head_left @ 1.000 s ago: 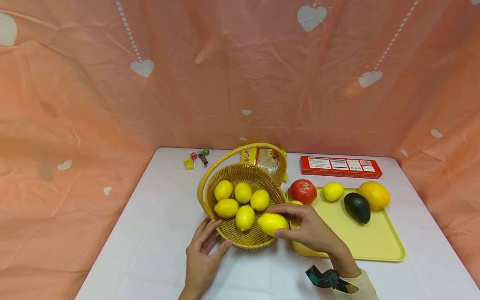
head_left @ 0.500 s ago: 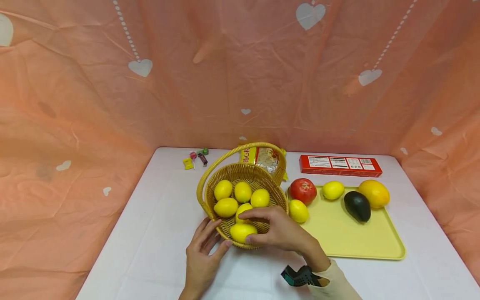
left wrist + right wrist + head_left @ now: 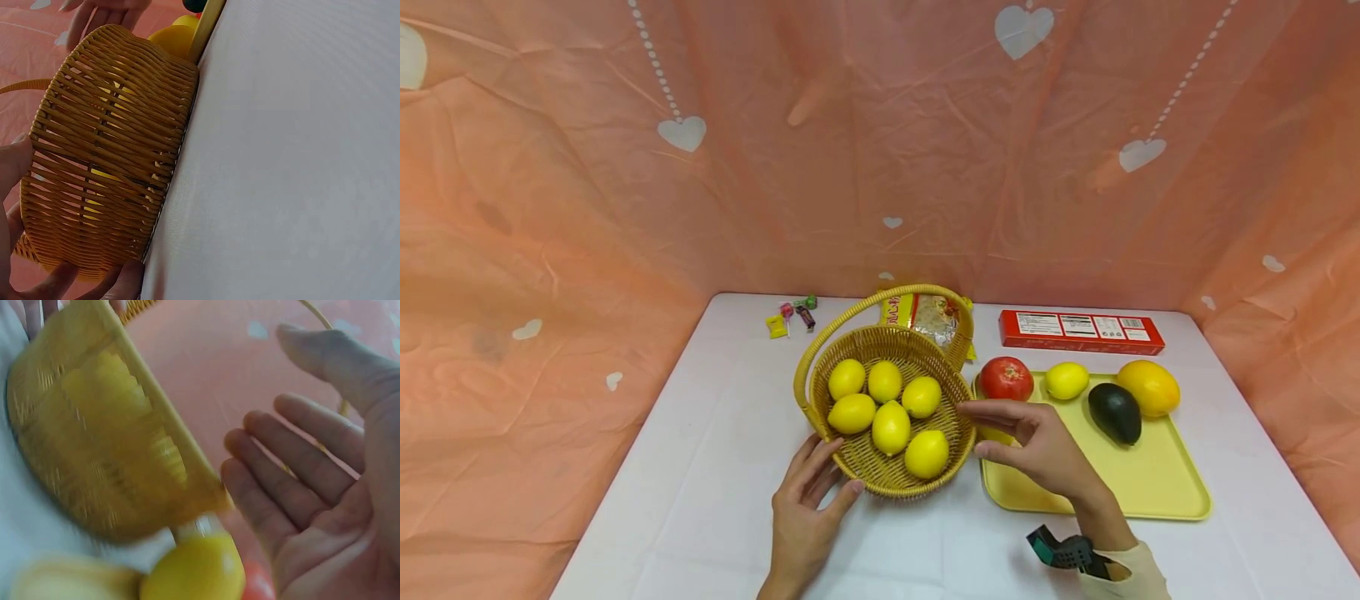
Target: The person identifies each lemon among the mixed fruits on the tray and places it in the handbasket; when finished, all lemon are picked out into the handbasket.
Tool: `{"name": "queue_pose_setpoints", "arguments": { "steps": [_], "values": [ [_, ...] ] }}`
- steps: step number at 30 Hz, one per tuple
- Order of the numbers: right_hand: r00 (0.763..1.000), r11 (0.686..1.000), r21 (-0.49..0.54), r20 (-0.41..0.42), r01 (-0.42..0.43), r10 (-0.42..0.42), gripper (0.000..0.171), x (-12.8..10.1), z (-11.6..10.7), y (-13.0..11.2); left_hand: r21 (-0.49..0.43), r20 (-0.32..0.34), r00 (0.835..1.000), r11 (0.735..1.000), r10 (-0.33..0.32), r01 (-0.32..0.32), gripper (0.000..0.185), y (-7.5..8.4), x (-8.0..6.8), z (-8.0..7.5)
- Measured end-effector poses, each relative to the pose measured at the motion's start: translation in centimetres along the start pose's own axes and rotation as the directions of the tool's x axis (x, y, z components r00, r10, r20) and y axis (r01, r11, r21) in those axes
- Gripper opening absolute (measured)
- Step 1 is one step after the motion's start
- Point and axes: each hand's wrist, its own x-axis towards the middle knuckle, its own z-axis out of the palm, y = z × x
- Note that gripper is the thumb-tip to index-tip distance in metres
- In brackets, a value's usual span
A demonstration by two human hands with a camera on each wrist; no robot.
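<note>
Head view: a wicker basket (image 3: 887, 417) sits mid-table w/ six lemons inside. The newest lemon (image 3: 927, 453) lies at the near right of the basket floor, touching nothing but wicker & maybe the lemon beside it. A sec ago the right hand (image 3: 1037, 446) was carrying it over the rim; half a sec ago it was setting it down. Now that hand is out of the basket, empty, fingers loose & spread, hovering over the left edge of the yellow tray (image 3: 1150, 492), just beside the basket wall. So that lemon looks delivered & let go.

The left hand (image 3: 808, 508) rests against the near left basket wall, fingers straight, steadying rather than gripping; the left wrist view shows fingertips on the weave.

One more lemon (image 3: 197, 572) shows in the right wrist view below the open palm; in the head view the hand mostly hides it. On the tray: a tomato (image 3: 1005, 379), another lemon (image 3: 1066, 380), an avocado (image 3: 1114, 413), a mango (image 3: 1147, 388). Behind: a red box (image 3: 1081, 332), a snack bag (image 3: 928, 317), small candies (image 3: 792, 317).
</note>
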Motion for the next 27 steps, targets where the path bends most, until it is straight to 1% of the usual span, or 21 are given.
{"name": "queue_pose_setpoints", "arguments": {
  "steps": [2,5,9,13,15,18,23,27],
  "values": [
    [0.999,1.0,0.001,-0.041,0.011,-0.011,0.045,-1.0,-1.2,0.3,-0.002,0.002,1.0,1.0,0.006,-0.006,0.057,-0.1,0.0,0.0],
    [0.995,1.0,-0.017,-0.104,0.004,-0.006,0.045,-2.4,-2.6,0.5,-0.005,0.004,1.0,1.0,0.011,-0.011,0.057,-0.1,0.0,0.0],
    [0.985,0.998,-0.035,-0.169,-0.046,0.039,0.045,-3.8,-4.1,0.9,-0.005,0.004,1.0,1.0,0.013,-0.013,0.057,-0.1,0.0,0.1],
    [0.976,0.996,-0.027,-0.202,-0.087,0.08,0.045,-4.7,-4.8,1.5,-0.003,0.003,1.0,1.0,0.012,-0.012,0.057,-0.1,0.1,0.0],
    [0.974,0.995,-0.013,-0.209,-0.096,0.091,0.045,-4.8,-5.0,2.0,0.0,0.003,1.0,1.0,0.011,-0.011,0.058,-0.1,0.1,0.0],
    [0.969,0.992,-0.022,-0.219,-0.121,0.113,0.046,-4.7,-5.0,2.8,0.0,0.003,1.0,1.0,0.013,-0.013,0.058,-0.1,0.1,0.0],
    [0.96,0.984,-0.028,-0.227,-0.176,0.166,0.047,-3.7,-4.4,4.1,-0.003,0.002,1.0,1.0,0.013,-0.013,0.058,-0.1,0.1,0.0],
    [0.959,0.981,-0.016,-0.215,-0.195,0.187,0.047,-2.9,-3.8,4.6,-0.003,-0.001,1.0,1.0,0.012,-0.012,0.057,0.0,0.0,0.1]
  ]
}}
